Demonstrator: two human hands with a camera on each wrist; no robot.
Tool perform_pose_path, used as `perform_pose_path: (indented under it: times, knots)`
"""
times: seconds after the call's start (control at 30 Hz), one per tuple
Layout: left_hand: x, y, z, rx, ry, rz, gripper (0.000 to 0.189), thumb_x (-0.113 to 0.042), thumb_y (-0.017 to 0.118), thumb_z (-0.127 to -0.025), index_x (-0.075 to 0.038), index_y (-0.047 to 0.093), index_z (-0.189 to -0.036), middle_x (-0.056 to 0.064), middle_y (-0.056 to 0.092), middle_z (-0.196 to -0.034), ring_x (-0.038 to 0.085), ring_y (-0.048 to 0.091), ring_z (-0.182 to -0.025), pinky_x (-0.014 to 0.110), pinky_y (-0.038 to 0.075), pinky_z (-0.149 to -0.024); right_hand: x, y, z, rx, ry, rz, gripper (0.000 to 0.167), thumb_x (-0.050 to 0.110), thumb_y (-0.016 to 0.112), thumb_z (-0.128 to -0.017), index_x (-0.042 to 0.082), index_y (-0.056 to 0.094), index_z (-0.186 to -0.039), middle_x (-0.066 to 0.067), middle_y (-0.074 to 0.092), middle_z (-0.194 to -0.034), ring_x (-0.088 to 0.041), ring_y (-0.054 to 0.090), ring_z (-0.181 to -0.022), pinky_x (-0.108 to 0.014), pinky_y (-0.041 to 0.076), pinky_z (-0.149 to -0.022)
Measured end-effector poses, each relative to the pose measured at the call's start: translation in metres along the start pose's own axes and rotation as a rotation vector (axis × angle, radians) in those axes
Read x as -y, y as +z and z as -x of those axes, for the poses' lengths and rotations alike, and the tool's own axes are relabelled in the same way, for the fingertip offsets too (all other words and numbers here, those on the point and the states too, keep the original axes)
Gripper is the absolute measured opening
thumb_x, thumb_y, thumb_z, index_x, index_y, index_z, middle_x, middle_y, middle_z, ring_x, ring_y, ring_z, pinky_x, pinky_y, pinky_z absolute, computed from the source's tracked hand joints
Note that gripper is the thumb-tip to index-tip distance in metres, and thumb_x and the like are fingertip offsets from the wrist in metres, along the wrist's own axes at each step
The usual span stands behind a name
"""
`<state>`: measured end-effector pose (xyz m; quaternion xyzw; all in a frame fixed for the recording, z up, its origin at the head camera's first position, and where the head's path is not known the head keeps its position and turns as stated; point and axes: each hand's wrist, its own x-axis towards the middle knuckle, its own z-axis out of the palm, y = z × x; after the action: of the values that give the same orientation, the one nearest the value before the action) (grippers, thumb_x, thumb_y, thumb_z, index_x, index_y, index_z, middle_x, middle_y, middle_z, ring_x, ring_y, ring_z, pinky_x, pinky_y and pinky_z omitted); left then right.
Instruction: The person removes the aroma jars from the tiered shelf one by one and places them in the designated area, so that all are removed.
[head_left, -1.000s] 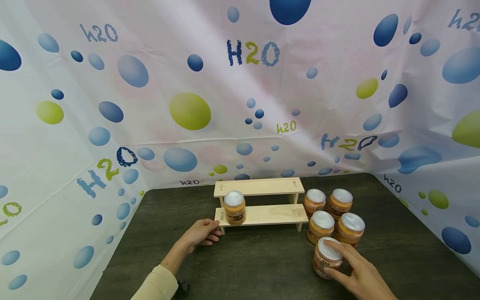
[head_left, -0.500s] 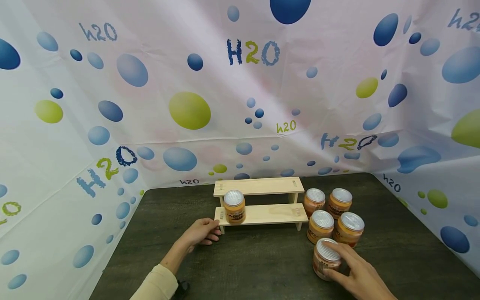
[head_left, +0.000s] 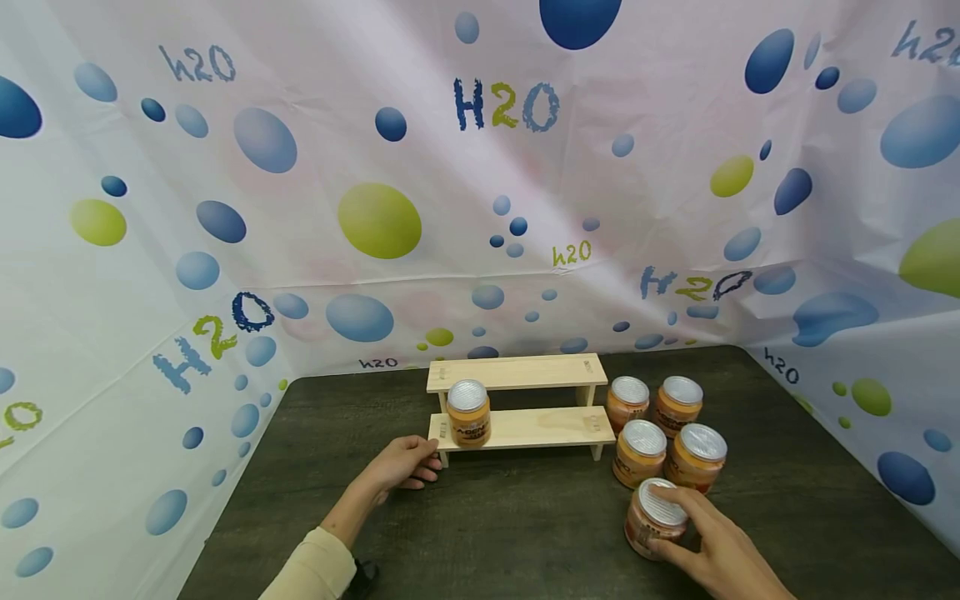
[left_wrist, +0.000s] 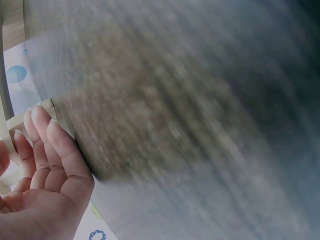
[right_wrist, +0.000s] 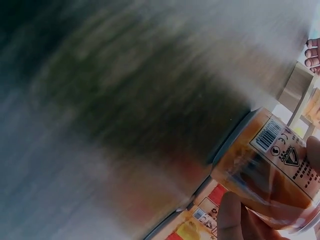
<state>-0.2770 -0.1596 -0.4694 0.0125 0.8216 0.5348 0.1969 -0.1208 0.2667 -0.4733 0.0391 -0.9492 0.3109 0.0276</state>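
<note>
In the head view my left hand (head_left: 401,467) holds the front left corner of a two-tier wooden shelf (head_left: 547,429), its thumb near the lower board. The left wrist view shows the curled fingers (left_wrist: 65,155) beside the pale wood (left_wrist: 15,25). One orange jar (head_left: 470,429) with a silver lid stands at the left end of the lower board. My right hand (head_left: 716,546) grips a similar jar (head_left: 647,535) from the right, standing on the table. Its barcode label (right_wrist: 285,155) shows in the right wrist view between thumb and fingers.
Several more orange jars (head_left: 693,471) stand grouped right of the shelf, just behind the gripped one. The dark table (head_left: 510,525) meets a white curtain (head_left: 465,208) printed with bubbles at its back and sides.
</note>
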Motion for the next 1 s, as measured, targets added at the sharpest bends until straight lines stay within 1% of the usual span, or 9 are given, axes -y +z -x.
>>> perform_pose_path:
  times: [0.2, 0.43, 0.67, 0.73, 0.87, 1.0]
  knots:
    - [-0.001, 0.000, 0.000, 0.002, 0.007, 0.000, 0.037, -0.035, 0.048, -0.107, -0.002, 0.064, -0.110, 0.007, 0.069, -0.098, 0.013, 0.067, -0.079, 0.033, 0.059, -0.071, 0.000, -0.002, 0.001, -0.016, -0.023, -0.002, 0.066, 0.040, 0.085, -0.078, 0.022, 0.052, -0.132, -0.012, 0.059, -0.131, -0.032, 0.065, -0.109, -0.049, 0.057, -0.078]
    - [0.000, 0.001, -0.001, 0.003, 0.015, -0.006, 0.039, -0.036, 0.048, -0.107, -0.001, 0.064, -0.111, 0.008, 0.069, -0.099, 0.014, 0.068, -0.080, 0.034, 0.059, -0.071, 0.000, -0.002, 0.002, -0.021, -0.027, 0.009, 0.066, 0.040, 0.085, -0.077, 0.022, 0.052, -0.132, -0.011, 0.059, -0.131, -0.033, 0.065, -0.110, -0.050, 0.056, -0.078]
    - [0.000, 0.001, -0.001, 0.001, 0.011, -0.002, 0.038, -0.036, 0.048, -0.107, -0.002, 0.064, -0.110, 0.008, 0.069, -0.098, 0.015, 0.068, -0.080, 0.035, 0.059, -0.071, 0.002, -0.003, 0.002, -0.061, -0.063, 0.036, 0.070, 0.035, 0.088, -0.075, 0.023, 0.053, -0.134, -0.012, 0.058, -0.133, -0.035, 0.064, -0.111, -0.051, 0.056, -0.076]
    - [0.000, 0.001, 0.000, -0.001, 0.007, -0.001, 0.038, -0.036, 0.048, -0.107, -0.002, 0.064, -0.109, 0.007, 0.069, -0.098, 0.015, 0.068, -0.080, 0.034, 0.059, -0.071, 0.003, -0.004, 0.003, -0.063, -0.064, 0.049, 0.073, 0.037, 0.088, -0.074, 0.023, 0.053, -0.137, -0.013, 0.057, -0.134, -0.037, 0.064, -0.111, -0.052, 0.056, -0.076]
    - [0.001, 0.001, -0.001, -0.001, 0.010, -0.005, 0.038, -0.036, 0.048, -0.107, -0.002, 0.064, -0.110, 0.007, 0.069, -0.098, 0.015, 0.068, -0.080, 0.035, 0.059, -0.071, 0.006, -0.010, 0.006, -0.059, -0.056, 0.077, 0.078, 0.050, 0.083, -0.077, 0.025, 0.049, -0.143, -0.014, 0.054, -0.140, -0.042, 0.061, -0.115, -0.057, 0.054, -0.076]
    - [0.002, 0.000, -0.002, 0.000, 0.012, -0.005, 0.039, -0.037, 0.048, -0.107, -0.001, 0.064, -0.111, 0.008, 0.069, -0.099, 0.015, 0.068, -0.080, 0.035, 0.059, -0.071, 0.013, -0.020, 0.006, -0.080, -0.069, 0.089, 0.081, 0.055, 0.079, -0.080, 0.028, 0.044, -0.148, -0.015, 0.050, -0.145, -0.048, 0.057, -0.121, -0.062, 0.052, -0.077]
